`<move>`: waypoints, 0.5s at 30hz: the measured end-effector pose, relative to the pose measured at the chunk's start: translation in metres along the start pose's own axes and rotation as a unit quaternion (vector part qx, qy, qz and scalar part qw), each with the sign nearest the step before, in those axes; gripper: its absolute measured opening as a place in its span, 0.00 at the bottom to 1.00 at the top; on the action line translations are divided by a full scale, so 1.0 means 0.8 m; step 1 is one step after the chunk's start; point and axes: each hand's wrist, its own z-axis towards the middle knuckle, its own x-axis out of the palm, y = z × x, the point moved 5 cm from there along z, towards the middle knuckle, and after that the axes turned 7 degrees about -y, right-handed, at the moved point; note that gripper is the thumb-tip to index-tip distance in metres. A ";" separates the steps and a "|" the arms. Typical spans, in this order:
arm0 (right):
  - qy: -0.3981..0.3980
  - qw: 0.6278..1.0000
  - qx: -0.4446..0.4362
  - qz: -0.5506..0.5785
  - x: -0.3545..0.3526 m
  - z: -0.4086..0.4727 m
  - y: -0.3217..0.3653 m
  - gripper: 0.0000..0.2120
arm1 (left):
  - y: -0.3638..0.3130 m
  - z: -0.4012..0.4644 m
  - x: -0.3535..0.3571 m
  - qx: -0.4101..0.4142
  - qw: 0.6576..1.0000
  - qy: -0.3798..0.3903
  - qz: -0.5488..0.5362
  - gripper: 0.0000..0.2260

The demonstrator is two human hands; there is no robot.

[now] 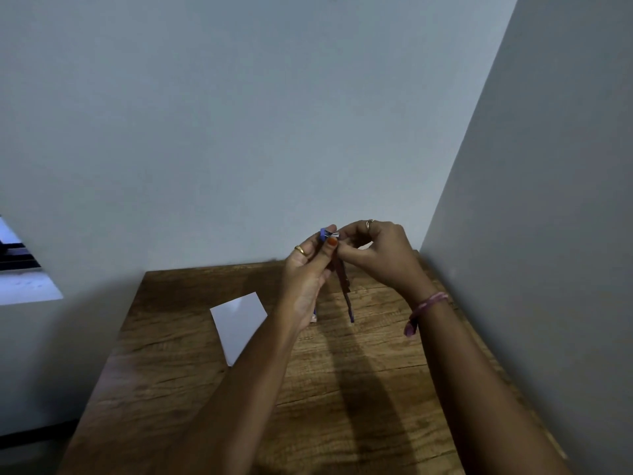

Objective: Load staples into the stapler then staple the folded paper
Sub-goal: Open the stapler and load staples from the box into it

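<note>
**Stapler held open above the table, paper lying to the left**

We see both hands raised over the wooden table (191, 365), meeting at a small purple stapler (345, 286); it hangs swung open, its purple tip (323, 233) uppermost between the fingers, and one long arm drops down towards the tabletop, ending in a purple end just above the wood; a bright metal part glints at the top, where the hands meet. The left hand (306, 279) grips the stapler from the left, thumb with an orange-painted nail pressed on its upper part, a gold ring on one finger; the right hand (376, 252) has its fingers curled in at that same metal top, pinching there; whether staples lie between its fingertips we cannot tell, the spot being too small and dim. A ring shows on the right hand too, and a pink thread band (428, 308) circles the right wrist.

The folded paper (241, 325), white, lies flat on the table left of the hands, partly behind the left forearm; the tabletop is brown with dark grain, crossed by the arms' shadows; it stands in a corner of pale grey walls (239, 114); a window (20, 265) shows at the far left.
</note>
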 end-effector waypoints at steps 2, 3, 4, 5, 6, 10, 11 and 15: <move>0.003 1.000 -0.004 -0.025 0.000 0.005 0.000 0.06 | -0.003 0.000 0.003 0.024 0.999 -0.024 0.021 0.09; 0.004 1.000 -0.005 -0.028 0.000 0.006 0.000 0.06 | -0.003 -0.001 0.006 0.031 0.999 -0.029 0.020 0.08; 0.005 1.000 -0.004 -0.025 0.001 0.008 0.000 0.06 | -0.003 -0.002 0.008 0.036 0.999 -0.032 0.014 0.07; 0.003 1.000 -0.004 -0.022 0.001 0.009 0.000 0.06 | -0.002 -0.002 0.009 0.040 0.999 -0.035 0.008 0.06; -0.001 1.000 -0.005 -0.020 0.003 0.009 0.000 0.06 | -0.002 -0.001 0.010 0.043 0.998 -0.041 0.004 0.06; -0.016 1.000 -0.002 -0.021 0.008 0.010 -0.006 0.06 | 0.001 0.003 0.012 0.052 0.997 -0.062 -0.003 0.05; -0.019 1.000 -0.001 -0.022 0.011 0.010 -0.008 0.05 | 0.002 0.004 0.012 0.054 0.996 -0.071 0.000 0.05; -0.071 0.997 0.014 -0.012 0.010 0.011 -0.017 0.02 | 0.008 0.006 0.005 0.068 0.990 -0.123 0.014 0.07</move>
